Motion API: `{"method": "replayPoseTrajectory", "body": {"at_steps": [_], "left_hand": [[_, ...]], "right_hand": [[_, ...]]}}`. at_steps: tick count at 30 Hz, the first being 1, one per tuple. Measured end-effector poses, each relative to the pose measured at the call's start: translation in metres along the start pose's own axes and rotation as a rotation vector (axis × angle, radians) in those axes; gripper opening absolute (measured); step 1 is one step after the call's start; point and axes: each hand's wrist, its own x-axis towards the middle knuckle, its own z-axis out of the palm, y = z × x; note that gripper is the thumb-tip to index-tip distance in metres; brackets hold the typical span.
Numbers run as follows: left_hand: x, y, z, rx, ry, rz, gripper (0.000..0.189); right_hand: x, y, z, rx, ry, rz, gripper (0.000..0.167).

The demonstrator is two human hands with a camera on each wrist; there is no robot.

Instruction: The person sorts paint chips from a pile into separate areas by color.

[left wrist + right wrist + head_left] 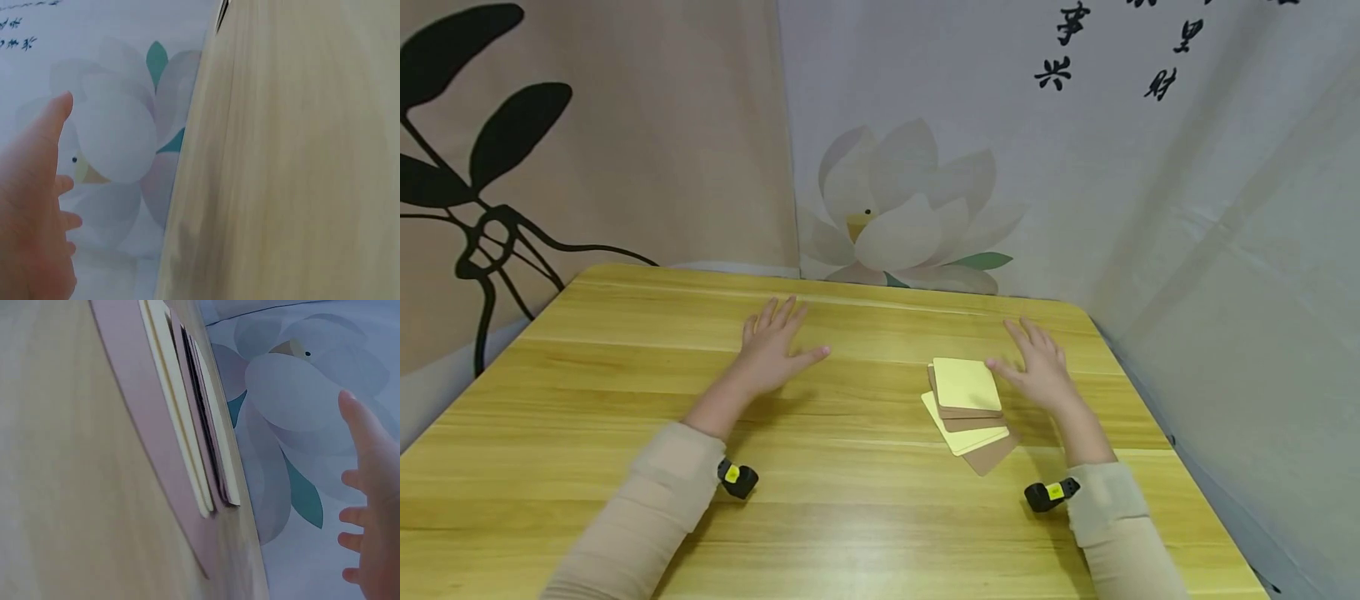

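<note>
Right of the table's middle lies a loose, fanned stack of square cards, pale yellow and brown. A yellow card is on top, and a brown card sticks out at the near end. My right hand is held just right of the stack with fingers spread and nothing in it; its thumb overlaps the top card's edge in the head view. In the right wrist view the stack's layered edges show beside that hand. My left hand, fingers spread, holds nothing over the table's left half.
The wooden table ends at a cloth backdrop printed with a lotus and dark characters. A beige cloth with black leaves hangs at the left. A small black camera sits on each wrist, over a rolled sleeve.
</note>
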Motion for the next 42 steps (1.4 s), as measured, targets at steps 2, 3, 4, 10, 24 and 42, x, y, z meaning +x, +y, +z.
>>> {"method": "replayPoseTrajectory", "body": {"at_steps": [2,3,4,10,24,42], "left_hand": [[0.002,0.004,0.005,-0.013,0.002,0.008,0.091],[0.002,0.006,0.007,-0.017,0.003,0.012,0.09],[0.003,0.009,0.01,-0.02,0.005,0.016,0.089],[0.01,0.02,0.024,-0.057,0.017,0.046,0.086],[0.017,0.044,0.051,-0.159,-0.004,0.065,0.084],[0.031,0.065,0.095,-0.288,-0.088,0.07,0.089]], "right_hand": [[-0.001,0.001,0.002,0.016,-0.003,0.002,0.084],[-0.001,0.001,0.004,0.025,-0.005,0.003,0.084],[-0.002,0.002,0.005,0.035,-0.006,0.003,0.084],[-0.004,0.005,0.01,0.107,-0.016,0.0,0.084],[-0.008,0.012,0.022,0.263,-0.069,-0.01,0.082],[-0.008,0.034,0.037,0.364,-0.146,0.002,0.085]]}}
